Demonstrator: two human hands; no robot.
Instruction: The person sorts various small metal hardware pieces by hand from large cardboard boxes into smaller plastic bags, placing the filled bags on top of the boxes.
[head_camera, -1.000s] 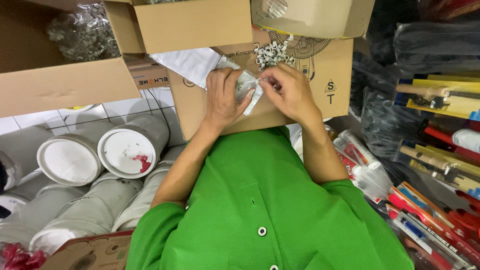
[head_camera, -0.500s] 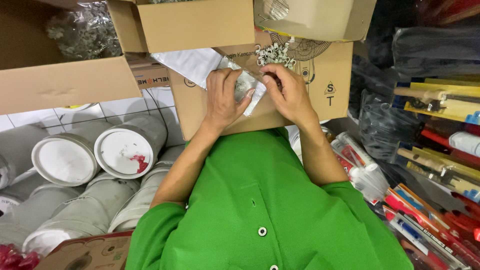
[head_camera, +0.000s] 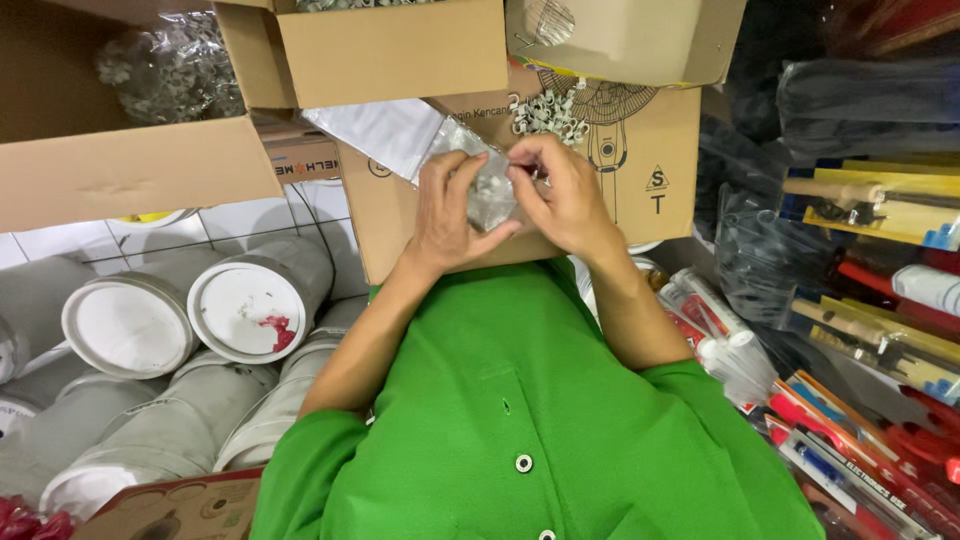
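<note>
Big brown cardboard box (head_camera: 640, 170) up front, a heap of small white plastic clips (head_camera: 548, 112) on its flat top. Just below, left hand (head_camera: 448, 210) and right hand (head_camera: 565, 195) pinch a crinkly clear plastic bag (head_camera: 488, 185), fingers curled tightly on it.

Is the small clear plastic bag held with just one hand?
No, both the left hand and the right hand grip the small clear plastic bag, above the brown cardboard box.
</note>
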